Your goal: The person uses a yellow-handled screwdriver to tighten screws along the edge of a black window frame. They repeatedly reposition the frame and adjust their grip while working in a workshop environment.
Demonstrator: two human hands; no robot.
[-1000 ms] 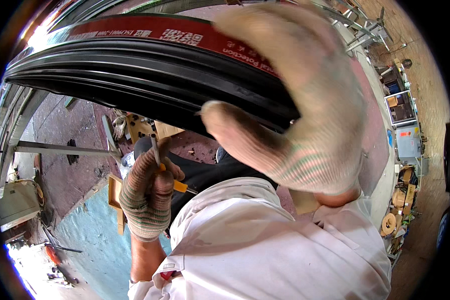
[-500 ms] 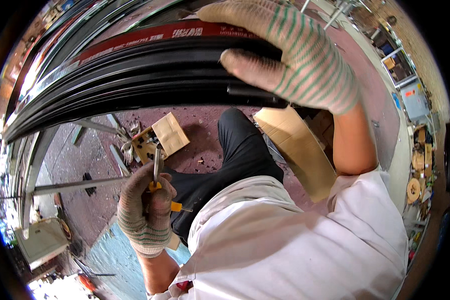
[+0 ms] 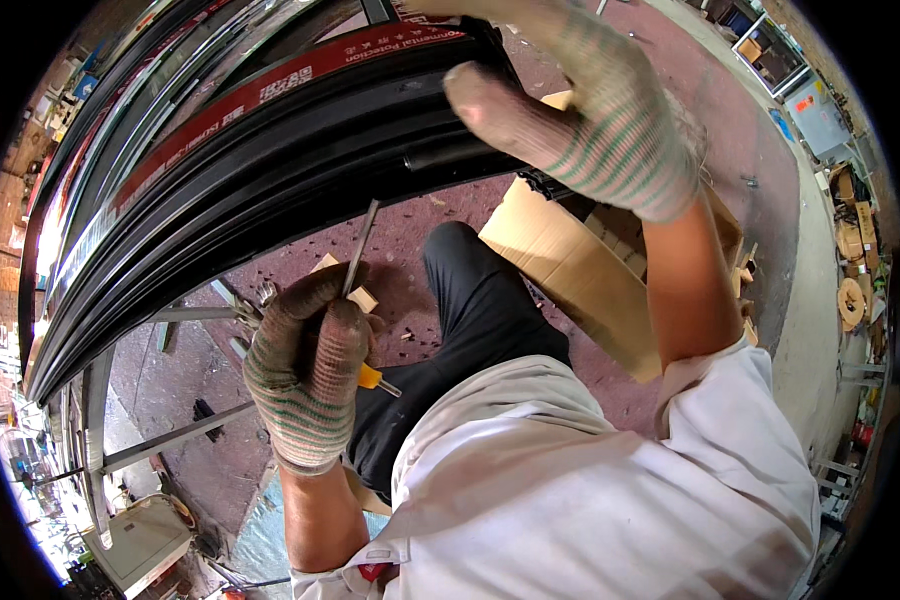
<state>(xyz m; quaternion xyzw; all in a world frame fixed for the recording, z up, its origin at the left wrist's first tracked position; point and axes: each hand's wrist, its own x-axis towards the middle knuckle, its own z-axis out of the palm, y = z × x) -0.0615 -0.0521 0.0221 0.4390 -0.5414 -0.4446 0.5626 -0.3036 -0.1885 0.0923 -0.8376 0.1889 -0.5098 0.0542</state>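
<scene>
My gloved left hand (image 3: 315, 370) is closed around a screwdriver (image 3: 361, 248), its bare metal shaft pointing up toward the near edge of a black window-type frame (image 3: 300, 165). A yellow handle with a short metal tip (image 3: 375, 380) sticks out below the same fist; whether it is one tool or two, the fingers hide. At the frame's right end, my gloved right hand (image 3: 610, 120) straddles the black profile, thumb on the near side and fingers over the far side. That hand is slightly blurred. A red printed film strip (image 3: 300, 75) runs along the frame.
An open cardboard box (image 3: 570, 270) stands on the floor right of my knee (image 3: 460, 250). Metal stand legs (image 3: 175, 437) support the frame at left. Small black scraps lie on the reddish floor (image 3: 410, 310). Shelves with clutter (image 3: 855, 240) line the far right.
My left hand has risen, bringing the screwdriver shaft close to the frame's near edge. My right hand stays at the frame's right end. The view has shifted, showing the frame's corner.
</scene>
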